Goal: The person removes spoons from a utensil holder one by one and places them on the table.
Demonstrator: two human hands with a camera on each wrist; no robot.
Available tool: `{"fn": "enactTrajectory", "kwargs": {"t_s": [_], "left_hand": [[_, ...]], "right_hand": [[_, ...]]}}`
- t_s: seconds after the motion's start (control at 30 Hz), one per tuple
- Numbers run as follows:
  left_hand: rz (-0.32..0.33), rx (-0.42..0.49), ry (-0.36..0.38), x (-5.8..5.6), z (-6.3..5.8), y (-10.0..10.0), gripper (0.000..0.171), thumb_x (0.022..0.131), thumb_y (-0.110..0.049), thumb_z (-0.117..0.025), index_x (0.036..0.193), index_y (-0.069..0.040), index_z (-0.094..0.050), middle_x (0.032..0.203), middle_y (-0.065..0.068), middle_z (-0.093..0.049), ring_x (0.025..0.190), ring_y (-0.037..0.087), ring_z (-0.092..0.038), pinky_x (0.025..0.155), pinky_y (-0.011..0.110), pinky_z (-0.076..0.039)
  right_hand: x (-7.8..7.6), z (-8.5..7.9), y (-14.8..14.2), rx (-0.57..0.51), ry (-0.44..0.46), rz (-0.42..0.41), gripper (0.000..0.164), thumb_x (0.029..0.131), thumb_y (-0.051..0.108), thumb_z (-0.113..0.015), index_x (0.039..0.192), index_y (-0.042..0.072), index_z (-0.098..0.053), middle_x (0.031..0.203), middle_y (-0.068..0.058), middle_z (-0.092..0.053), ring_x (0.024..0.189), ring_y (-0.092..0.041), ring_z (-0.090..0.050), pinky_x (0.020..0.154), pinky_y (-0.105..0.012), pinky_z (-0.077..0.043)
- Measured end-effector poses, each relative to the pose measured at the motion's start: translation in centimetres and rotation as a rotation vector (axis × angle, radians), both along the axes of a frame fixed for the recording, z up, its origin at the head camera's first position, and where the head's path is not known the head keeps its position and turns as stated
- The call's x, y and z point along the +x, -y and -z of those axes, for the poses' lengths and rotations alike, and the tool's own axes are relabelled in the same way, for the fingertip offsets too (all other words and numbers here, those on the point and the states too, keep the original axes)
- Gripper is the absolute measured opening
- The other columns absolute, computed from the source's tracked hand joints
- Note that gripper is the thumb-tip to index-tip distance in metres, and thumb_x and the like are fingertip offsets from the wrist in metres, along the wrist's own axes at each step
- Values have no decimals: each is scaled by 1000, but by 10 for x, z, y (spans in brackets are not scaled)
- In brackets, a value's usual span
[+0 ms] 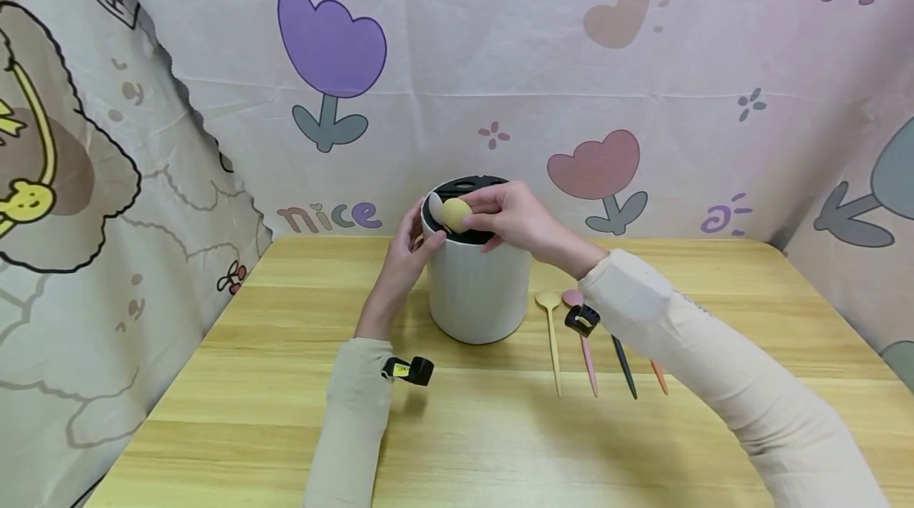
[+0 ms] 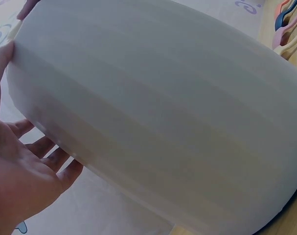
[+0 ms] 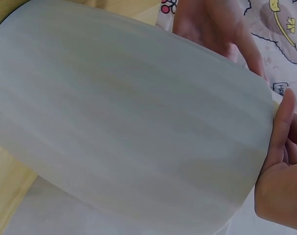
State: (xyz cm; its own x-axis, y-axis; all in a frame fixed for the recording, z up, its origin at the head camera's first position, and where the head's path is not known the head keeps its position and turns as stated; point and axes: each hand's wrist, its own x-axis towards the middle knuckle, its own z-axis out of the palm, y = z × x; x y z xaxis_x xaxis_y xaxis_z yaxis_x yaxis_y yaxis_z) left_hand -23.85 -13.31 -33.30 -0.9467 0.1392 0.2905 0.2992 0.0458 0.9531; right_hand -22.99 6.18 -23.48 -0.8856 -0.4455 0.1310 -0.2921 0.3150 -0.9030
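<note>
A white, round utensil holder (image 1: 478, 294) with a black slotted top (image 1: 480, 184) stands upright on the table. My left hand (image 1: 408, 250) holds it at the left side, thumb at the rim and fingers round the wall; the left wrist view shows these fingers (image 2: 53, 152) against the wall. Over the top, my right hand (image 1: 516, 222) pinches a pale yellow spoon (image 1: 455, 215) by its round head. That spoon's handle is hidden. Just left of it, a whitish-grey spoon head (image 1: 435, 208) sticks up at the rim.
Right of the holder, a cream-yellow spoon (image 1: 553, 341), a pink spoon (image 1: 589, 365), a dark blue utensil (image 1: 624, 369) and an orange utensil (image 1: 658, 377) lie side by side on the wooden table (image 1: 485, 444). My right sleeve covers part of them. A printed cloth (image 1: 457, 55) hangs behind.
</note>
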Motion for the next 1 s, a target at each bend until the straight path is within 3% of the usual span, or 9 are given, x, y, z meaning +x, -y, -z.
{"fn": "enactTrajectory", "kwargs": {"t_s": [0.4,0.63,0.87,1.0], "left_hand": [[-2,44,-38,-2,1,-1,75,89,-26,-60,153,-9,-24,148,13,-36,135,24,-33,112,41,-24],[0,42,-38,-2,1,-1,77,88,-28,-60,154,-11,-23,150,12,-34,136,23,-32,113,41,-23],[-1,41,-42,-2,1,-1,76,88,-26,-59,153,-9,-23,149,14,-35,136,24,-32,113,41,-24],[1,44,-45,-2,1,-1,76,89,-25,-59,153,-9,-23,149,15,-34,136,25,-32,113,42,-23]], "right_hand": [[-9,-9,-15,-43,-14,60,34,90,0,-64,123,-6,-62,109,-21,-68,77,-17,-63,60,-29,-56],[-9,-20,-26,-128,-36,80,32,89,-2,-65,120,-9,-63,94,-8,-71,65,-15,-61,54,-24,-53],[-6,-35,-31,-169,-87,80,31,88,-4,-65,118,-11,-63,89,-2,-72,68,-14,-64,53,-24,-54],[-2,-44,-33,-248,-115,68,31,87,-7,-65,117,-14,-62,86,-1,-72,74,-10,-65,52,-24,-53]]}}
